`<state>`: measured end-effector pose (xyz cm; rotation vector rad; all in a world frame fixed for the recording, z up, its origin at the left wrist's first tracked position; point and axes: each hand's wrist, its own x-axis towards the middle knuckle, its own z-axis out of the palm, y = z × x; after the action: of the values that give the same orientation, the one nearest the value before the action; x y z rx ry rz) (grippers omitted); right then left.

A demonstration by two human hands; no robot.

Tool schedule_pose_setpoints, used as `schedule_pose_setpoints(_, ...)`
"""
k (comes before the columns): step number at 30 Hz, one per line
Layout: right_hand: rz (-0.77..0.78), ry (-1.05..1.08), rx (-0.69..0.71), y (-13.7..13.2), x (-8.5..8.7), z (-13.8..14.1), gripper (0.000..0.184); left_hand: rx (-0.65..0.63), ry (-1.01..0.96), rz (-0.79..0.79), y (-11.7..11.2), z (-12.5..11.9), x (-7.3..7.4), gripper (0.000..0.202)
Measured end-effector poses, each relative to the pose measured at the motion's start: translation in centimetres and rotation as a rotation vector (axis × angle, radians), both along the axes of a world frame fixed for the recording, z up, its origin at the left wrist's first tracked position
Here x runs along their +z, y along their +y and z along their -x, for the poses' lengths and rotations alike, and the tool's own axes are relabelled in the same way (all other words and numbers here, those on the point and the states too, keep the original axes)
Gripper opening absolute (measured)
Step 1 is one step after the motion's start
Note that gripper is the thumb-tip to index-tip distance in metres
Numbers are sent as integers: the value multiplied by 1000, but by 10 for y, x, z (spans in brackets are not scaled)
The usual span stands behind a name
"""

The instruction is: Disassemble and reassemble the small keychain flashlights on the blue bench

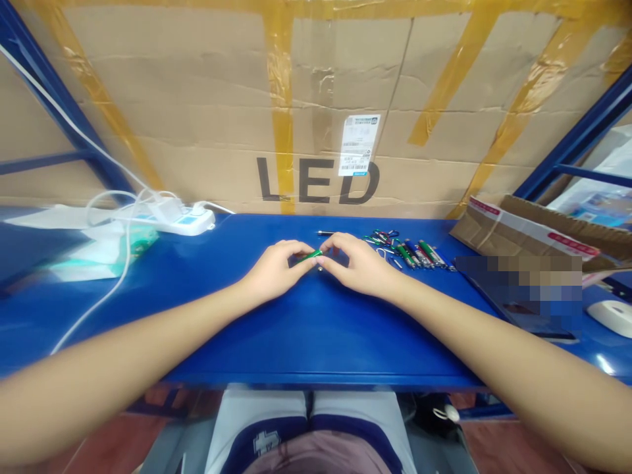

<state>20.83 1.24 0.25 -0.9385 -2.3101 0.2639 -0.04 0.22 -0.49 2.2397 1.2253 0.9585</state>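
Observation:
My left hand (pixel 275 268) and my right hand (pixel 356 264) meet at the middle of the blue table (pixel 306 329). Between their pinched fingers they hold a small green pen-shaped light (pixel 310 255), lying roughly level just above the tabletop. Both hands are closed on it, one at each end. Just right of my right hand lies a pile of several similar small lights with clips (pixel 409 251), in green, red and dark colours. One dark one (pixel 326 233) lies alone behind my hands.
A white power strip (pixel 185 217) with cables sits at the back left, beside a white-green packet (pixel 106 253). An open cardboard box (pixel 533 234) stands at the right, a white mouse (pixel 611 317) near the right edge. A large "LED" carton (pixel 316 112) forms the back wall.

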Motion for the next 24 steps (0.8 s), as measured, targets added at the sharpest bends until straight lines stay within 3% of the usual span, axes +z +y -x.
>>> schedule_pose_setpoints(5, 50, -129, 63, 7, -7, -3, 7, 60, -111, 78, 4, 1, -2, 32)
schedule_pose_setpoints(11, 117, -128, 74, 8, -9, -3, 7, 60, -199, 197, 9, 3, -6, 33)
schedule_pose_setpoints(24, 171, -183, 24, 6, -5, -2, 4, 30, -237, 203, 10, 3, -8, 34)
